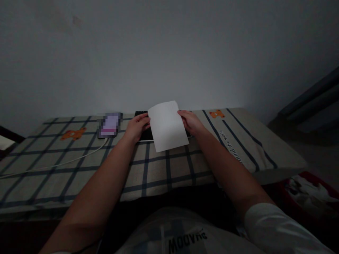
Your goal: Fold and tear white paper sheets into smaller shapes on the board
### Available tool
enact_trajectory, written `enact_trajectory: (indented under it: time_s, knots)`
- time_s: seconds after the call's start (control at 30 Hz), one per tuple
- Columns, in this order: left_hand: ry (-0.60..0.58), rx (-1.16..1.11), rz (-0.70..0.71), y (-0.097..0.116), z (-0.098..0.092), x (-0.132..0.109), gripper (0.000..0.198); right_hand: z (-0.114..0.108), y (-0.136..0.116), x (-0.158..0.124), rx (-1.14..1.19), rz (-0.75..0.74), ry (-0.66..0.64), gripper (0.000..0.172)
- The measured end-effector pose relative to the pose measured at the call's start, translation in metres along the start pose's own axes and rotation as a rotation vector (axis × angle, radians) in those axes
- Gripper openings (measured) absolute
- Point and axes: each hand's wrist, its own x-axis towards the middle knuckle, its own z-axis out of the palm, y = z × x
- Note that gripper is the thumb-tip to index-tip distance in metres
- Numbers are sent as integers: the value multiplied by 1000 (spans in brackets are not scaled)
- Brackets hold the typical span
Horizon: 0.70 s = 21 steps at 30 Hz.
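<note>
A blank white sheet of paper (pixel 169 127) is held up between my two hands, its lower edge tilted toward me. My left hand (pixel 137 126) grips the left edge, thumb and fingers closed on it. On the opposite edge, my right hand (pixel 192 122) pinches the sheet near its upper right side. Behind and below the paper lies a flat black item with a pale front edge (pixel 146 135), like a notebook or folder. The sheet hides most of it, so its kind is unclear.
A checked tablecloth (pixel 156 176) with bear prints covers the table, which stands against a grey wall (pixel 169 53). A phone (pixel 109 125) with a white cable (pixel 79 157) lies to the left. At lower right, a red container (pixel 307 176) holds whitish items.
</note>
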Motion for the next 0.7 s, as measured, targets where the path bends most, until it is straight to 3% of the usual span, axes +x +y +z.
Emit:
enact_trajectory:
  time_s: [0.17, 0.3, 0.37, 0.5, 0.7]
  knots:
    - [74, -40, 2, 0, 0, 2, 27, -2, 5, 2, -129, 32, 11, 14]
    - [208, -68, 85, 1, -1, 4, 20, -5, 11, 5, -285, -13, -9, 13]
    - [257, -83, 105, 3, -2, 5, 19, -7, 15, 8, -362, -45, -22, 20]
    - [216, -68, 32, 7, -1, 3, 17, -15, 20, 14, -554, -110, -4, 31]
    - [125, 90, -64, 7, 4, -2, 12, -26, 23, 18, -835, -435, 29, 35]
